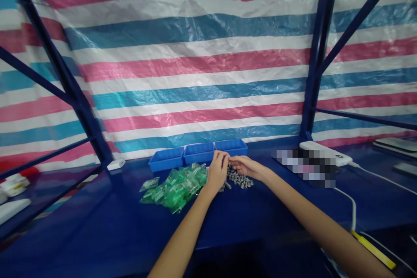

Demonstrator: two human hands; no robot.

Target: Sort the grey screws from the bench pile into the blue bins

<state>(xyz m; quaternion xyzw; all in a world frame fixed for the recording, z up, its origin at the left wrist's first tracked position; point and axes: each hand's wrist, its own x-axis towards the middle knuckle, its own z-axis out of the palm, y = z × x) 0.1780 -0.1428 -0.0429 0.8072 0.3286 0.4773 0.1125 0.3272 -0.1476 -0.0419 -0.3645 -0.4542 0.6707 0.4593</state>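
My left hand [217, 169] and my right hand [244, 167] meet over the blue table, fingertips together. The fingers of both are curled in a pinch; whatever lies between them is too small to make out. Just under and beside the hands is a heap of small grey metal parts [240, 179], partly hidden by them. Left of my left hand spreads a pile of small clear and green plastic bags [177, 187]. Behind the hands stand three blue bins in a row: a left bin [166, 164], a middle bin [199, 158] and a right bin [239, 150].
Rightward lie a device with a blurred screen [306, 167], a white power bank [325, 153] with cables and a yellow strip [374, 249]. A small white block [116, 164] sits at the left. Blue frame posts [317, 61] and a striped sheet [202, 65] enclose the back.
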